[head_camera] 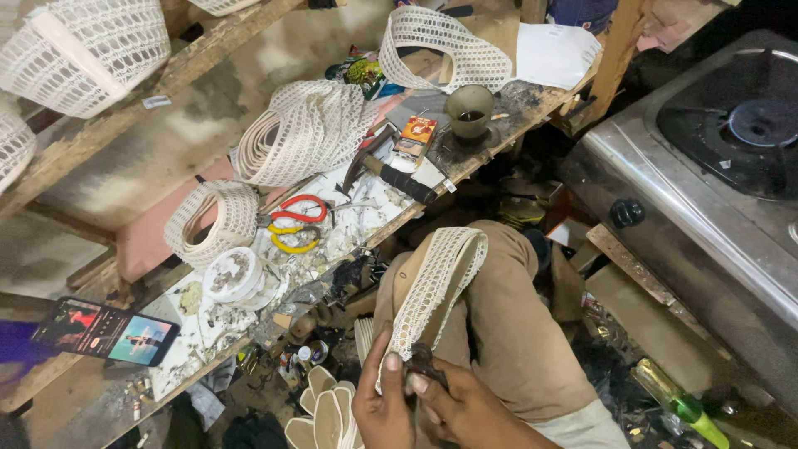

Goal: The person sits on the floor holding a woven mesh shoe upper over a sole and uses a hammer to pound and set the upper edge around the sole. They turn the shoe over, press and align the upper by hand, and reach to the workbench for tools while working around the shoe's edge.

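Both hands are working low in the frame: the left hand (384, 407) is pinching the near end of the lace strip (436, 287), thumb pressing flat on the weave, grip clamped on it. The right hand (465, 411) is closing its fingers around a small dark piece (426, 364) right against that same end, touching the lace too. The cream strip is running up from the hands and draping over the person's knee (499, 316) in tan trousers.

Just left of the hands, a stack of pale sole-shaped cutouts (324, 416) is lying on the floor. Beyond the knee, the cluttered desk (208, 328) is carrying red-handled scissors (299, 209) crossing yellow-handled ones (293, 244), a hammer (391, 170) with a black handle, a small orange box (416, 135) and a dark cup (470, 106). Coils of the same lace (303, 133) are sitting further along, with a smaller coil (212, 220) beside a white tub (233, 276). A phone (108, 331) is glowing at the desk's left end. A steel stove (706, 166) is standing off to the right, well apart, and a green bottle (677, 403) is lying on the floor below it.
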